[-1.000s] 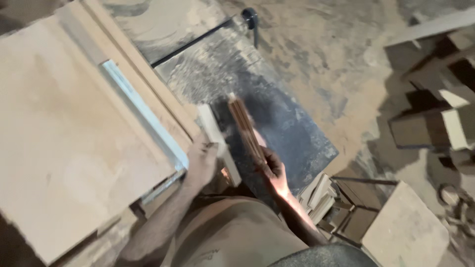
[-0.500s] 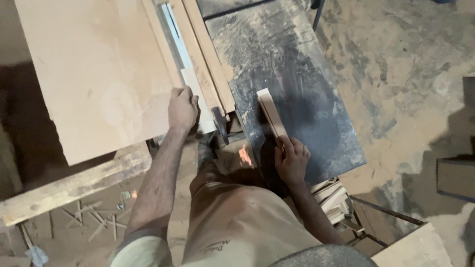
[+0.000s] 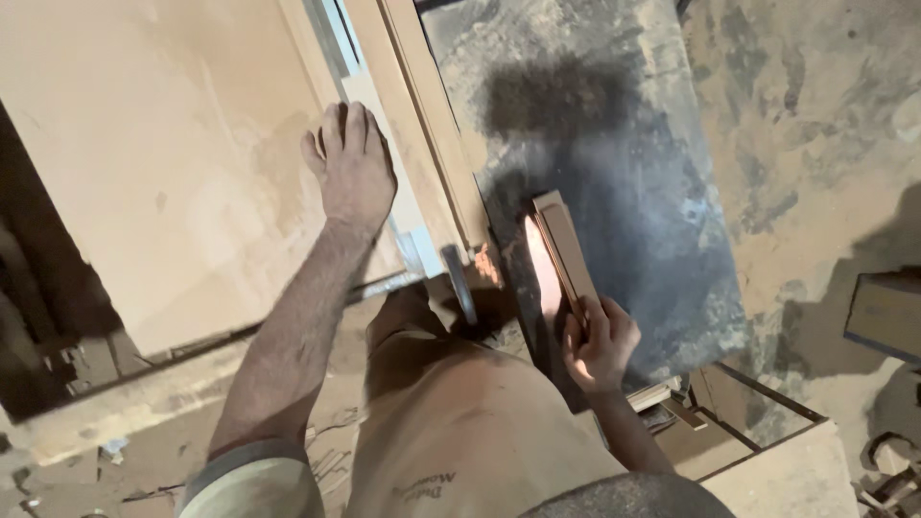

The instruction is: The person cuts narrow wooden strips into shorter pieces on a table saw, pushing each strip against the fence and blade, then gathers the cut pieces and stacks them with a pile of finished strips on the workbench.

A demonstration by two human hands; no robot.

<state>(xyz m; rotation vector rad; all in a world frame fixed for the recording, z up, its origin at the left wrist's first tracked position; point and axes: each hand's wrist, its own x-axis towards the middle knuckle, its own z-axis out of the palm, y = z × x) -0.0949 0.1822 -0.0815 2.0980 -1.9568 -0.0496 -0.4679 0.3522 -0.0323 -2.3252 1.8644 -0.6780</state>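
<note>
My right hand (image 3: 600,343) grips the near end of a short stack of thin wooden strips (image 3: 561,251), held on edge on the dark metal saw table (image 3: 633,192). My left hand (image 3: 351,165) rests palm down, fingers together, on the edge of a large pale board (image 3: 163,153) beside a long wooden fence rail (image 3: 427,134). It holds nothing.
A rough plank (image 3: 115,408) lies below the board at the left, with wood scraps on the dusty floor (image 3: 825,144). A box-shaped block (image 3: 887,315) sits at the right edge; a metal frame and a flat panel (image 3: 782,475) are at the lower right.
The view has swung left and closer. My left hand has moved up along the board's edge. My right hand still holds the strips on the saw table.
</note>
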